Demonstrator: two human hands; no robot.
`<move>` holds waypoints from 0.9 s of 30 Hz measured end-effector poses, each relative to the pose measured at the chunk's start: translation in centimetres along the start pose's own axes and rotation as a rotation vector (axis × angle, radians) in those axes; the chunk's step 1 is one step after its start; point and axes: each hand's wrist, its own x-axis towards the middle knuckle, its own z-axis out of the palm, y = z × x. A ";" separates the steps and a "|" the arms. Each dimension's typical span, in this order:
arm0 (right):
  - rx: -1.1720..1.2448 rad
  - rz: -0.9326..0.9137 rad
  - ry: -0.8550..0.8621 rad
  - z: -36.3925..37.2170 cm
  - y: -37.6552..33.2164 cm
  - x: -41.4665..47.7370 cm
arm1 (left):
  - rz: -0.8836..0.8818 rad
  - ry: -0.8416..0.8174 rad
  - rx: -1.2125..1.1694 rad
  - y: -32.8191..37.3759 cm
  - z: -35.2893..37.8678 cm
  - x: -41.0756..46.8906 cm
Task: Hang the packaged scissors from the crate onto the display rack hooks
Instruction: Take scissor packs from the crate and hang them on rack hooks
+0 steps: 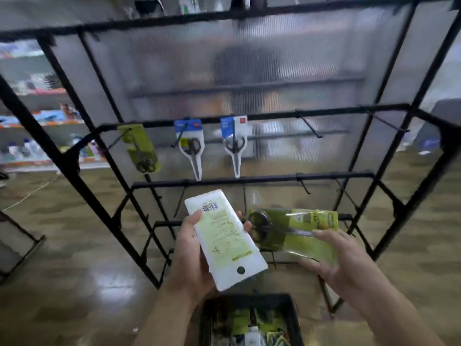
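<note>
Currently both hands are loaded. Our left hand (189,250) grips the white pack (225,236), back side up with the barcode end toward the rack, fingers curled round its long edges. Our right hand (341,255) holds the green pack (294,233) by one end, thumb on top and fingers underneath. Black scissor handles show through the clear front at the other end. Both packs are in the air between the crate (208,318) at the bottom edge and the display rack (274,116). The crate has more packs in it, too blurred to count.

The middle rail carries a hung green pack (139,148) at left and two blue-and-white packs (190,146) (234,143) beside it. There is a free hook (310,129) to their right, and more on the lower rail.

Handling, our read: the packs look light and flat, stiff card with a thin plastic front. The card won't flop, but the film looks slick and could dent, so we'd pinch the card edges.

The white pack's hang hole (240,270) sits at the end nearest our wrist. It needs turning end for end before hanging, then a grip near the hole to steer it onto the hook tip. We can't see the green pack's hole, since blur and our fingers cover that end. Hanging one pack at a time seems safest.
</note>
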 end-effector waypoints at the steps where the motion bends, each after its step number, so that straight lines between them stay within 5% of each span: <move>1: 0.010 -0.010 -0.014 0.7 0.2 -0.7 | 0.013 -0.028 0.003 0.8 0.1 -0.6; 14: 0.210 -0.309 0.117 8.1 5.5 -8.3 | 0.054 -0.091 0.097 7.7 -5.9 -8.1; 22: 0.106 -0.352 0.157 10.3 6.1 -11.0 | 0.024 -0.327 0.144 8.3 -7.5 -9.4; 27: 0.052 -0.350 0.116 11.1 5.5 -10.6 | -0.086 -0.259 0.104 7.4 -6.7 -8.0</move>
